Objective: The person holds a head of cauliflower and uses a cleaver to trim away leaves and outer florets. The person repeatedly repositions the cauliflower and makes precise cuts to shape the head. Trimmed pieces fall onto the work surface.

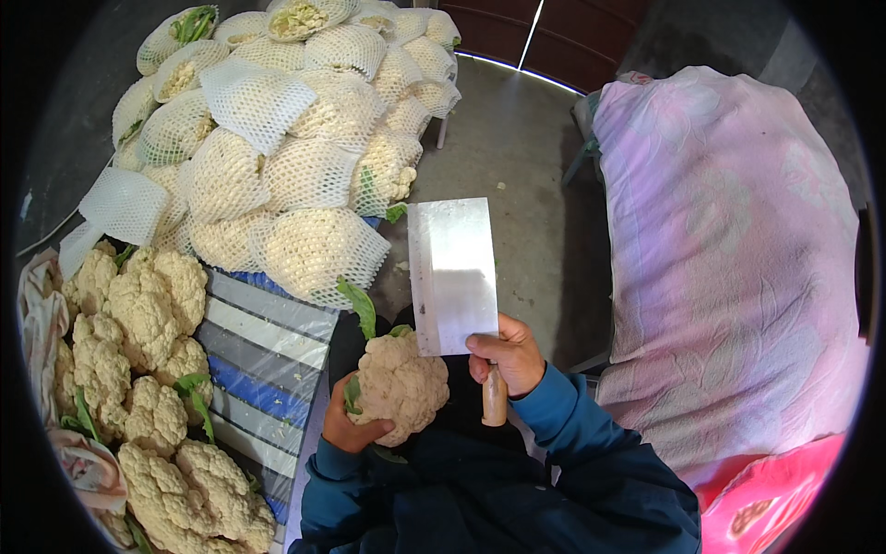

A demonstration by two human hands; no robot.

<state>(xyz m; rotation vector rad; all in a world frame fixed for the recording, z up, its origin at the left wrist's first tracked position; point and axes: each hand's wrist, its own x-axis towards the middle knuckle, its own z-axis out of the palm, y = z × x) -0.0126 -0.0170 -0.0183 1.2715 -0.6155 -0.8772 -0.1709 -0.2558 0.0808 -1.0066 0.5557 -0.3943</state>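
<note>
My left hand (pixel 353 420) grips a cauliflower head (pixel 405 384) from its left side, above my lap. Green leaves (pixel 358 305) stick out at its top and left. In my right hand (pixel 513 356) is a cleaver with a broad steel blade (pixel 453 277) and a wooden handle (pixel 494 398). The blade points away from me, and its lower left corner overlaps the top right of the cauliflower in view. Whether the two touch I cannot tell. My right thumb lies on the blade near the handle.
Bare cauliflowers (pixel 149 305) lie on the left beside a striped plastic-covered cloth (pixel 256 374). Beyond, many cauliflowers in white foam nets (pixel 325 173) are piled up. A pink floral blanket (pixel 713 228) covers something on the right. Concrete floor (pixel 512 145) runs between, towards dark red doors (pixel 540 34).
</note>
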